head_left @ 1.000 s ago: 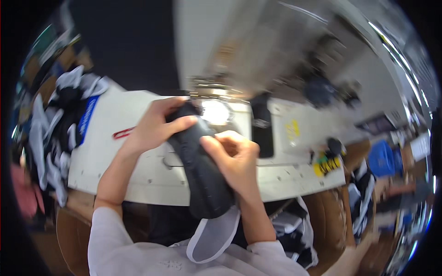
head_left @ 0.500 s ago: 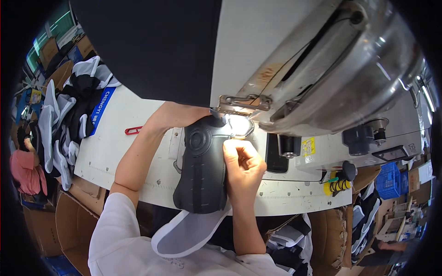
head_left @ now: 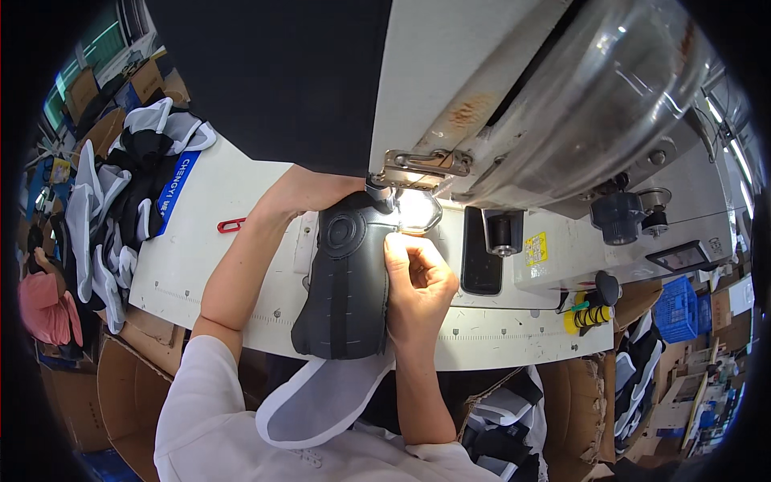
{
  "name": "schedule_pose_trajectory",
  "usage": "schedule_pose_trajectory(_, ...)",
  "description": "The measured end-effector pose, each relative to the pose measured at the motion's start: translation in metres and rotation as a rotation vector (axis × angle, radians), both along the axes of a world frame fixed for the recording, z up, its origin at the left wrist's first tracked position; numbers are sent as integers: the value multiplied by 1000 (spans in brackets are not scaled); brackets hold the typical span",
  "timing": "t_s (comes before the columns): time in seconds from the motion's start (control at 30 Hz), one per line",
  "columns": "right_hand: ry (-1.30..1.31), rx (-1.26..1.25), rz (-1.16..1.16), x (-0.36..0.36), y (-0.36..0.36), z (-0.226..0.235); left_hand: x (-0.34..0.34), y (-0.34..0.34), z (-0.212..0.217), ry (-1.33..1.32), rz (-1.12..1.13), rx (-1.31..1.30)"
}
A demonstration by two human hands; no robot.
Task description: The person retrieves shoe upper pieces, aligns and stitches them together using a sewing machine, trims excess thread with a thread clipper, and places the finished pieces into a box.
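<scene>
A black padded piece with a round raised ring and a dark stripe down its middle lies under the lit head of a sewing machine. A grey mesh flap with white edging hangs from its near end over the table edge. My right hand is closed, thumb and fingers pinching the piece's right edge just below the bright needle area. My left hand reaches round the far left end of the piece, its fingers hidden behind the piece and the dark panel above.
A red small tool lies on the white table. Black and white pieces are heaped at the left. A dark phone rests right of my hand. Cardboard boxes stand below, and a blue crate is at the right.
The black piece has shifted slightly left and away from me, its near end swinging left. My right hand has moved slightly left with it, keeping its pinch.
</scene>
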State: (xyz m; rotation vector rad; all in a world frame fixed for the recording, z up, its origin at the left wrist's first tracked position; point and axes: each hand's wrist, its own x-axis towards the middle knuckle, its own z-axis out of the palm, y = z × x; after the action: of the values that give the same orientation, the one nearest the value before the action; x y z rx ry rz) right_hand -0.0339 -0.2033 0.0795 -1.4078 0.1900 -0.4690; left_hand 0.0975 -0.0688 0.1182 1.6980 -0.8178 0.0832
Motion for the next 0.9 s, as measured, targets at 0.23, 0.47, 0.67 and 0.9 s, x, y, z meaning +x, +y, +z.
schedule_pose_trajectory(0.23,26,7,-18,-2,3,0,6,-2,-4,-28,34,61)
schedule_pose_trajectory(0.47,22,-24,-69,-1,7,1,19,2,-14,-70,-37,-29)
schedule_pose_trajectory(0.67,24,-31,-110,5,7,5,19,-2,-17,-88,72,-33)
schedule_pose_trajectory(0.9,-3,-144,-150,11,3,5,30,0,-21,-182,10,-190)
